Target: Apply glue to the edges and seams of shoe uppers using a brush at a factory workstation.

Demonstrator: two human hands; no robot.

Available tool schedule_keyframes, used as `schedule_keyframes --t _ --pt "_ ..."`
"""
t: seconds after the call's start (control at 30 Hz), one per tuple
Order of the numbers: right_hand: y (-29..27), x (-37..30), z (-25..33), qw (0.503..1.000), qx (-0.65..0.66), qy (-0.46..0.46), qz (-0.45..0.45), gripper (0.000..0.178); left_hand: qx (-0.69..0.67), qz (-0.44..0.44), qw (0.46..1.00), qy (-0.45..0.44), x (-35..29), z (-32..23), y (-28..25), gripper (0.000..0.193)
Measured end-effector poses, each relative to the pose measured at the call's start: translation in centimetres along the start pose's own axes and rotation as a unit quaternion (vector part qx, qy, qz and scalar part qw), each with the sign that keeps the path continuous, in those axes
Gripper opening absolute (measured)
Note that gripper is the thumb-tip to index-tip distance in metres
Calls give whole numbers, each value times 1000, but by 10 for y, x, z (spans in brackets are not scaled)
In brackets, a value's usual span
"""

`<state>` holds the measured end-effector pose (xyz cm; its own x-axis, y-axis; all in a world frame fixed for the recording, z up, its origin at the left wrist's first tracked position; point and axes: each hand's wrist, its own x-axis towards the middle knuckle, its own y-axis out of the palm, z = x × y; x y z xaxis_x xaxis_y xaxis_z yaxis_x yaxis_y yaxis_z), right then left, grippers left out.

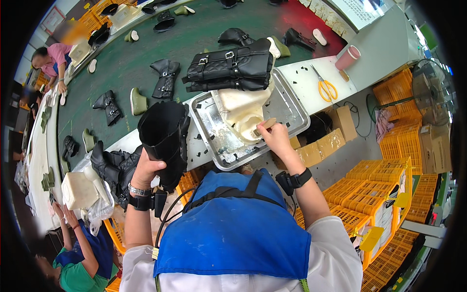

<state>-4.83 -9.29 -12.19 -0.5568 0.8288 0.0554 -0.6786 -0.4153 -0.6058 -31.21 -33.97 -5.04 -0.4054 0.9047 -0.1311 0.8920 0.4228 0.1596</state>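
In the head view, our left hand [146, 170] is closed around the side of a black boot [163, 138], thumb toward us, gripping it below its wide opening. The boot is held up left of the metal tray [198, 111], well apart from our right hand [276, 138]. That hand pinches a small tan tool [265, 127] between thumb and fingers, its end at the round mouth of a cream container [249, 124]; we cannot tell whether it touches the inside.

Only a narrow gap shows between the boot and the tray's left edge. A heap of black boots [114, 165] crowds the left hand's outer side. Beyond, the green belt [131, 58] has bare stretches, and the white bench [348, 82] is mostly open around the scissors [325, 88].

The held boot's opening faces up and away from us; its long axis runs from near our body outward, leaning slightly left. The tan tool slants down leftward into the mouth.
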Motion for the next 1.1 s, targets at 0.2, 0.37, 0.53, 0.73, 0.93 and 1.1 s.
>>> schedule_keyframes --t 0.2,0.37,0.53,0.73,0.93,1.1 --pt "-7 3 7 998 -61 -4 33 30 -10 48 998 -49 0 -20 -7 86" --pt "-22 5 12 997 -61 -14 40 28 -58 107 991 -54 1 -24 -15 94" --pt "-40 9 8 998 50 20 34 24 -69 210 968 -118 3 -4 -14 99" --pt "-64 16 48 905 391 149 78 28 -92 344 920 -165 26 19 3 95" --pt "-65 10 118 895 428 -41 119 14 -108 407 884 -202 40 8 33 92" --pt "-59 10 132 937 225 -256 76 9 -101 414 882 -199 43 8 39 92"
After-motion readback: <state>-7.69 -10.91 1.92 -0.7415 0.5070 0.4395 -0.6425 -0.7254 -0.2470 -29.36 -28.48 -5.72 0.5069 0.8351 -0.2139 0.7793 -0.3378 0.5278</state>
